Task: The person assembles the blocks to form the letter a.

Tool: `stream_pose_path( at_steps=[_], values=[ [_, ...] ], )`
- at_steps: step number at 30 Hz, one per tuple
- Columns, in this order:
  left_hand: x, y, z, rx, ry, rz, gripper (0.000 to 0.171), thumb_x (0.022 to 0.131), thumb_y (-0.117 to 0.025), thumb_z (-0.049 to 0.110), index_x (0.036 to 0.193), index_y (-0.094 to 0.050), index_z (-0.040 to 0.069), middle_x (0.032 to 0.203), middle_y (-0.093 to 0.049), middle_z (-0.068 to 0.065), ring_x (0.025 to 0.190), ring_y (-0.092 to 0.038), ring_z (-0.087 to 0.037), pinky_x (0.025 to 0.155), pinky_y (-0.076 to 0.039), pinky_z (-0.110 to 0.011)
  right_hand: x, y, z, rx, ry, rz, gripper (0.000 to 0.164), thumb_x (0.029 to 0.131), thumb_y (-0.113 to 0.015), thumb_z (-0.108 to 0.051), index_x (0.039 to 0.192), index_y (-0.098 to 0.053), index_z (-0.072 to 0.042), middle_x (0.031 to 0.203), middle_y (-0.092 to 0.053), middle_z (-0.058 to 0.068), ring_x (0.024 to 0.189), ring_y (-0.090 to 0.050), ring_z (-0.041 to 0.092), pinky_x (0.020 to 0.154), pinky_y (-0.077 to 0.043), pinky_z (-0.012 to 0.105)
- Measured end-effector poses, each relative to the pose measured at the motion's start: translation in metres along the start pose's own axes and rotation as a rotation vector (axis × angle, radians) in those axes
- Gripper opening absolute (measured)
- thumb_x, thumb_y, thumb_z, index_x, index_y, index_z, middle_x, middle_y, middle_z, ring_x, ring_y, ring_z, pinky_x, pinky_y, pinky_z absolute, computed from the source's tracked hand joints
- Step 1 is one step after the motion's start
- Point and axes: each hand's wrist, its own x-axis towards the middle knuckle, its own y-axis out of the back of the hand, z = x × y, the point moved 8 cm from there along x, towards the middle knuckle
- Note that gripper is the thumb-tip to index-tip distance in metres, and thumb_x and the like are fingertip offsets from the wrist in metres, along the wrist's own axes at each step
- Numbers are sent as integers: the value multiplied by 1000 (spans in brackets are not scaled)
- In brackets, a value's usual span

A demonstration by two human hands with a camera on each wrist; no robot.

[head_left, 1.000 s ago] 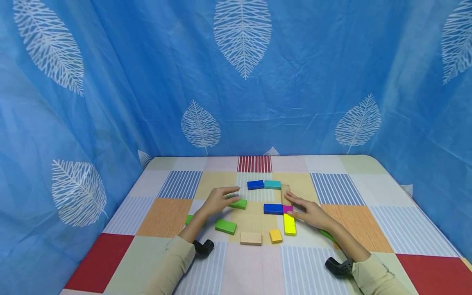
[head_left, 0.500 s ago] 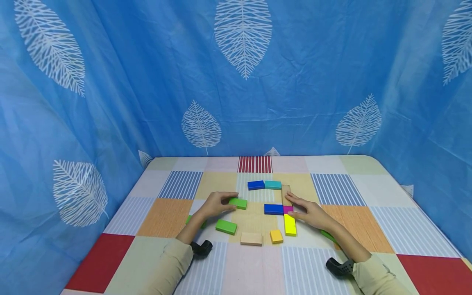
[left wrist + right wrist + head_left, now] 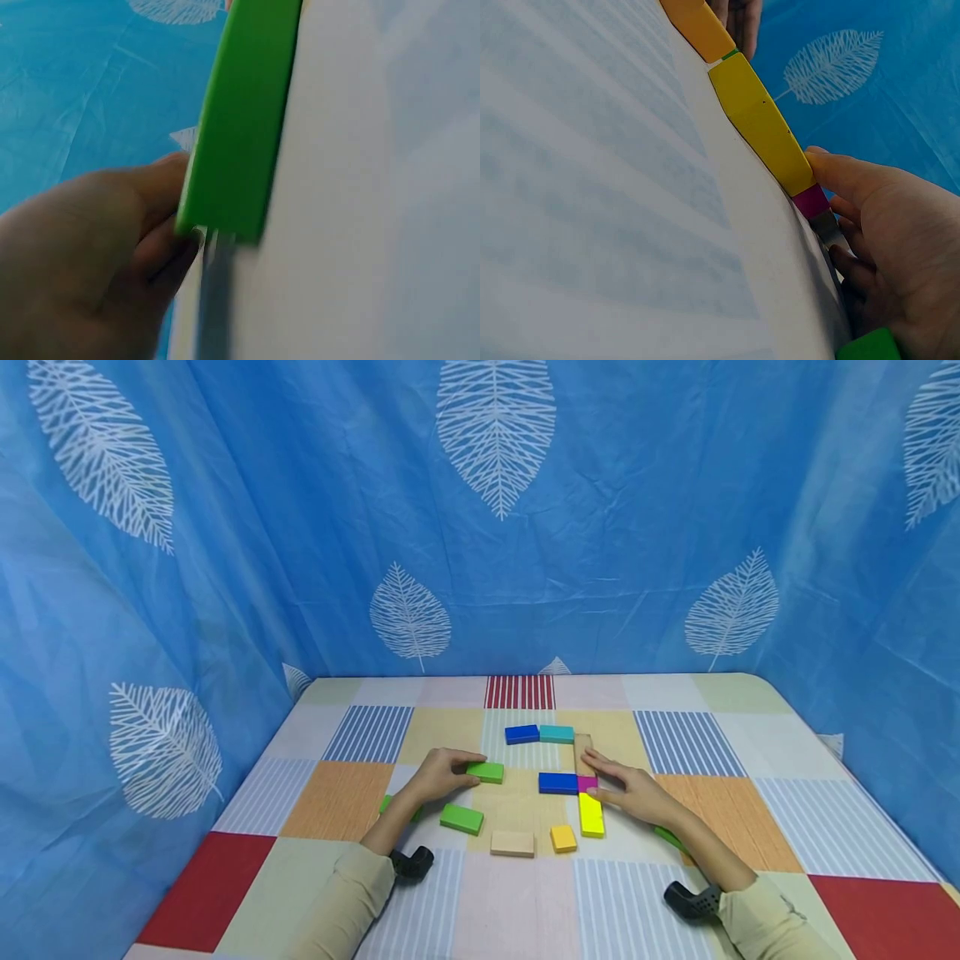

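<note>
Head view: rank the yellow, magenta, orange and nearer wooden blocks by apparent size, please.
1. Yellow block and nearer wooden block: look alike, unranked.
2. Orange block.
3. Magenta block, by its visible part.

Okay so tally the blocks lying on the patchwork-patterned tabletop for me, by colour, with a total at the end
Green rectangular blocks: 4, two partly hidden
Blue rectangular blocks: 2
Plain wood-coloured rectangular blocks: 2
Teal rectangular block: 1
Magenta block: 1
Yellow rectangular block: 1
Orange-yellow squarish block: 1
Total visible: 12
</note>
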Motion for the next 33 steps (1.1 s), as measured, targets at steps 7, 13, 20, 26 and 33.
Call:
stream_pose_path(
  at_steps=[7, 13, 20, 26, 33],
  values=[
    [2, -2, 15, -18, -2, 46, 35, 79, -73, 16, 114, -67, 10, 111, -65, -6, 107, -59, -21, 89, -48, -36, 0, 0, -1, 3, 3, -3, 63, 87, -61, -40, 142, -39, -16, 148, -28, 8, 134, -23, 35, 103, -22, 58],
    [1, -9, 35, -11, 25, 122, 33, 78, -74, 13, 110, -69, 8, 109, -66, -7, 106, -59, -23, 88, -48, -35, 0, -1, -1, 1, 15, -2, 63, 88, -60, -40, 142, -39, -15, 148, -28, 8, 134, -23, 36, 103, -22, 59],
    [0, -20, 48, 17, 72, 151, 33, 76, -76, 15, 108, -70, 11, 107, -67, -5, 103, -60, -21, 83, -50, -34, 3, 1, 0, -19, 10, -1, 64, 87, -60, -41, 142, -39, -16, 148, -28, 6, 135, -23, 34, 103, -23, 56],
    [0, -27, 48, 32, 70, 152, 33, 75, -77, 18, 107, -71, 12, 103, -68, -3, 98, -62, -17, 80, -50, -31, 4, 1, 1, -17, 9, -4, 64, 87, -60, -42, 142, -39, -16, 148, -28, 6, 135, -23, 34, 103, -23, 57],
    [-1, -30, 47, 22, 51, 145, 32, 76, -77, 20, 106, -71, 13, 103, -68, -3, 98, -62, -18, 79, -51, -31, 2, -1, 1, -13, 2, -8, 62, 88, -61, -38, 142, -39, -16, 148, -28, 6, 135, -22, 33, 103, -23, 57]
  ],
)
